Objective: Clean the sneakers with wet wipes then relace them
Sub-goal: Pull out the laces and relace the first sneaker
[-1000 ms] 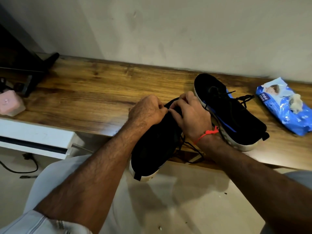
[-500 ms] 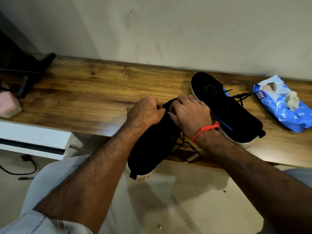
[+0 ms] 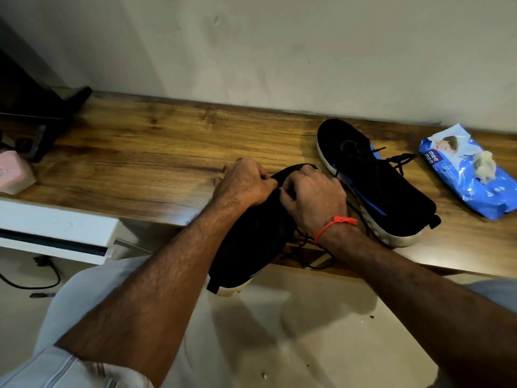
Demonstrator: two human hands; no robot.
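A black sneaker with a white sole [image 3: 249,245] lies over the front edge of the wooden table [image 3: 145,163], heel toward me. My left hand [image 3: 243,183] grips its upper near the toe end with curled fingers. My right hand [image 3: 313,200] pinches at the same spot; what sits between its fingertips is hidden. Its loose black lace [image 3: 310,247] trails below my right wrist. The second black sneaker [image 3: 375,180], with a blue stripe and its lace in place, lies on the table to the right.
A blue wet-wipe pack [image 3: 467,172] with a crumpled used wipe [image 3: 485,165] on top lies at the far right. A pink object [image 3: 14,175] and a dark monitor stand [image 3: 47,119] sit at the left. A white unit [image 3: 56,233] is below the table edge.
Both hands stay bunched on the near sneaker's front with only small finger shifts. The view has drifted slightly, nothing else moved.
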